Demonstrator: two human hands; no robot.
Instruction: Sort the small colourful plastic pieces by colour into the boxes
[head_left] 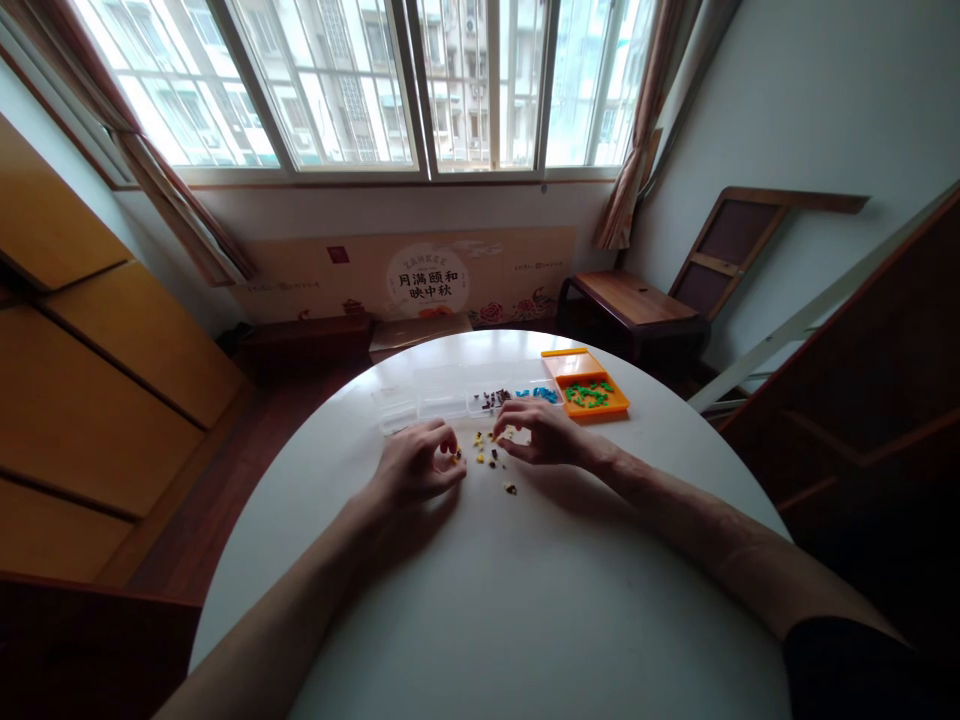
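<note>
Hands: While the left hand (420, 462) curls its thumb and forefinger to a narrow gap, the right hand (543, 432) arches slightly wider; a piece shows at each one's fingertips, though whether gripped I cannot tell.
Small yellow-and-dark pieces (481, 459): scattered on the round white tabletop (480, 610) between the hands, rightward of the left, leftward of the right, which is slightly nearer; long axes too small to read.
Clear plastic compartment box (442, 404): just beyond the hands, holding dark brown pieces (501, 397) and blue pieces (547, 395).
Orange plastic tray (598, 412): at the box's right end, holding green pieces (592, 402).
</note>
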